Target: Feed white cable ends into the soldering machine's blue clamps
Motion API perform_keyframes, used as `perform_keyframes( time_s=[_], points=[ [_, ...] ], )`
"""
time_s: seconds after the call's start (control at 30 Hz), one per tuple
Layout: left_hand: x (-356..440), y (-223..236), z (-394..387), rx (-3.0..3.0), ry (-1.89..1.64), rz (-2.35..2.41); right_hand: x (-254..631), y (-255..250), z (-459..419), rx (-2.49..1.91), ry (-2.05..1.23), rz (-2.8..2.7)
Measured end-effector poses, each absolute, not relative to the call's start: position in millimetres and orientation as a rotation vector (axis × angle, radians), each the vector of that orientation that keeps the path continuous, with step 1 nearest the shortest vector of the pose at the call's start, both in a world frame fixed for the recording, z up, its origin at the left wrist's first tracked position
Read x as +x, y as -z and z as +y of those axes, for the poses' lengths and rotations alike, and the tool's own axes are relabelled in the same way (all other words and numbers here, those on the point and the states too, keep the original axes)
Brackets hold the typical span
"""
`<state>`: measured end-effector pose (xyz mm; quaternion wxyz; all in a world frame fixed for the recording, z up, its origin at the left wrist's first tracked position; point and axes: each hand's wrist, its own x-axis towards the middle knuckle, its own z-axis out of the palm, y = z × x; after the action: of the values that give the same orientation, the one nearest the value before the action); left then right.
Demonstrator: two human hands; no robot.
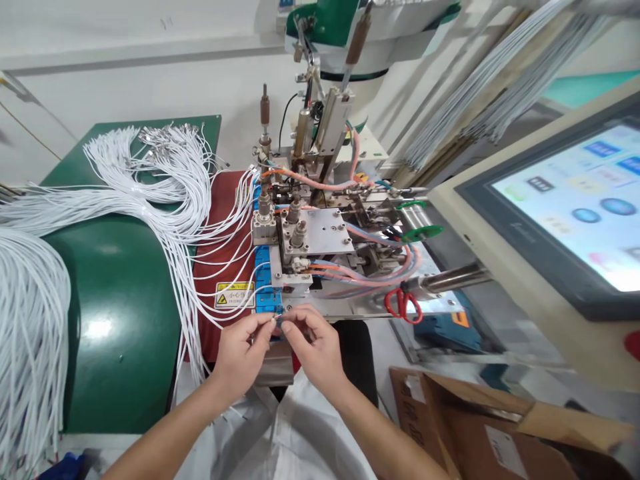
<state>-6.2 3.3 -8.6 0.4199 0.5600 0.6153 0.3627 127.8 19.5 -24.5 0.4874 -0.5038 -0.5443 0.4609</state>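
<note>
- The left hand pinches a small wire end, thumb and forefinger together.
- The right hand meets it there, fingertips close; whether they clamp anything, I cannot tell.
- Both are at the near end of the machine's blue holders, where white cables run in.
- More cables lie bundled on the green tabletop, left.
- Red-handled scissors sit right.

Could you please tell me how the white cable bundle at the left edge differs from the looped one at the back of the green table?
The left-edge bundle fans downward, while the looped bundle curls round on the green table. Strands beside the looped bundle reach the blue holders; none from the left-edge bundle visibly do. Both are white.
</note>
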Motion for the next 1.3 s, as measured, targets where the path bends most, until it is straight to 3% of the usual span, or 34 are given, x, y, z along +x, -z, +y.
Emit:
perform_keyframes(
  time_s=[0.27,0.57,0.83,1.17,1.3],
  points=[
    [-6.2,13.5,2.4,1.399,-0.899,1.546,124.8,18.2,27.1,-1.259,-1.451,-1.132],
    [-3.3,17.0,2.1,1.327,-0.945,1.534,127.2,25.5,20.2,-1.291,-1.169,-1.251],
    [-4.4,16.3,2.3,1.376,-0.926,1.508,126.2,24.6,26.3,-1.265,-1.510,-1.060],
    [-2.4,16.7,3.6,1.348,-0.869,1.560,126.4,28.5,21.2,-1.286,-1.124,-1.364],
    [-16.0,11.8,7.8,1.601,-0.729,1.604,134.4,36.3,26.5,-1.288,-1.062,-1.467]
  ],
)
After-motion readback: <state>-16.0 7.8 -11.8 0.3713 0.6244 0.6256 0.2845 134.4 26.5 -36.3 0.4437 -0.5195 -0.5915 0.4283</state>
